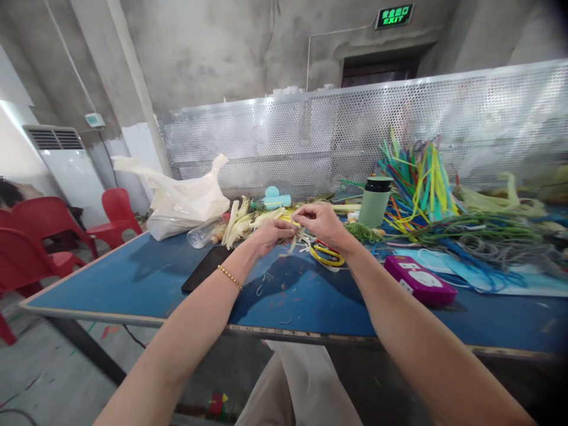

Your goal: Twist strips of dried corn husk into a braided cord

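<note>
Both my arms reach out over a blue table. My left hand and my right hand meet above a heap of pale yellow and white strips. The fingers of both hands are pinched together on a thin yellow strip held between them. A bead bracelet sits on my left wrist. Yellow-handled scissors lie just under my right hand.
A green bottle, a bundle of coloured strips, green and blue cords, a magenta box, a black tablet, a clear bottle and a white bag lie around. A perforated metal screen backs the table. Red chairs stand left.
</note>
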`<state>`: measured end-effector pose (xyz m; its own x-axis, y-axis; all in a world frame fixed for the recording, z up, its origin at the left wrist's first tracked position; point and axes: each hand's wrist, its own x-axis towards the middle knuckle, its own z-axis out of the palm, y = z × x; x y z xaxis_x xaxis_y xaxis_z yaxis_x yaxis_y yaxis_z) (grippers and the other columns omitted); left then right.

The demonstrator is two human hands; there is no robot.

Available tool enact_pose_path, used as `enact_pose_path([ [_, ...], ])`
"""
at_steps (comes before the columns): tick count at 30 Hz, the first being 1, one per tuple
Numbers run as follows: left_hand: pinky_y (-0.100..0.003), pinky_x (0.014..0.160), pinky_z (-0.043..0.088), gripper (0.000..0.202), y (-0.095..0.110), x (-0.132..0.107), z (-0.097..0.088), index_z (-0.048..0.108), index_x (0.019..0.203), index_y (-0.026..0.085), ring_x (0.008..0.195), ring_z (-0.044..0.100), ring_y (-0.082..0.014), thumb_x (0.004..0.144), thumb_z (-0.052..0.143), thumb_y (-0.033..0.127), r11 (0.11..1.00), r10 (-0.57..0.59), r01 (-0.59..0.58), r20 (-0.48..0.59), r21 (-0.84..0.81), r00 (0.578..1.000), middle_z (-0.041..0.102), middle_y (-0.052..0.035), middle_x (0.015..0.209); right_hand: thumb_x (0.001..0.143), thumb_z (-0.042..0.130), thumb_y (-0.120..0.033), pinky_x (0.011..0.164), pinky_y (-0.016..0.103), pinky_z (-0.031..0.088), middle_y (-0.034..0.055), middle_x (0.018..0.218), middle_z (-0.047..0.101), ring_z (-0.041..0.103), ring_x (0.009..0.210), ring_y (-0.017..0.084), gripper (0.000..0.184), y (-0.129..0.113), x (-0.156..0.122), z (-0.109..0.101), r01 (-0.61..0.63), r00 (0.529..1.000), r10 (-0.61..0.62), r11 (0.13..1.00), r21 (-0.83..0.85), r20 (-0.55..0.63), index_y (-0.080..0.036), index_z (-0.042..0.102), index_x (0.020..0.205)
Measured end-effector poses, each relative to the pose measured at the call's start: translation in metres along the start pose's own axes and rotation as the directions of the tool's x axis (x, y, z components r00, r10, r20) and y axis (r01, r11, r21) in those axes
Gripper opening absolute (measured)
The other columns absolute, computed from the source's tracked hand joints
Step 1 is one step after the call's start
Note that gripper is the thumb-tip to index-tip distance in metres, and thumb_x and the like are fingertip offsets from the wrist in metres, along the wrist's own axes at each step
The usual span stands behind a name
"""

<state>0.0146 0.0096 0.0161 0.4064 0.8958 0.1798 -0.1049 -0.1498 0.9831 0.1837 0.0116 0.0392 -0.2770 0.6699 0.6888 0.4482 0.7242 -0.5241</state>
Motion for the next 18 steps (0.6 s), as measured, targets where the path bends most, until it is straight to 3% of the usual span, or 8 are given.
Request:
enact_pose_path([
  [5,-0.027,0.056,0.035,0.007,-0.0006,0.0016,0.0006,0.066,0.065,0.011,0.053,0.048,-0.0091,0.069,0.071,0.01,1.0,-0.002,0.002,-0.018,-0.012,1.0,0.065,-0.0062,0.064,0.075,0.063,-0.032,0.06,0.026,0.041,0.0038,0.068,0.066,0.054,0.062,0.013,0.02,-0.0041,-0.0014,-0.001,-0.044,0.999,0.045,0.997,0.06,-0.024,-0.013,0.07,0.075],
  [11,-0.024,0.051,0.035,0.014,0.0011,0.0033,-0.0013,0.064,0.062,0.012,0.049,0.048,-0.008,0.065,0.077,0.016,0.999,0.002,-0.006,-0.094,-0.045,0.996,0.06,-0.002,0.057,0.074,0.064,-0.029,0.063,0.026,0.044,0.005,0.074,0.068,0.057,0.067,0.015,0.018,-0.0084,-0.003,-0.0028,-0.034,0.998,0.028,0.991,0.127,0.051,-0.013,0.071,0.079],
  [18,-0.024,0.052,0.035,0.016,0.003,0.0022,-0.0024,0.063,0.064,0.009,0.05,0.05,-0.0082,0.064,0.078,0.015,0.987,0.066,-0.079,-0.093,-0.14,0.993,0.057,-0.0013,0.054,0.074,0.065,-0.025,0.061,0.026,0.039,0.0038,0.073,0.063,0.052,0.064,0.013,0.014,0.001,-0.0029,-0.0009,0.097,0.995,-0.096,0.988,-0.12,0.014,-0.015,0.072,0.078],
])
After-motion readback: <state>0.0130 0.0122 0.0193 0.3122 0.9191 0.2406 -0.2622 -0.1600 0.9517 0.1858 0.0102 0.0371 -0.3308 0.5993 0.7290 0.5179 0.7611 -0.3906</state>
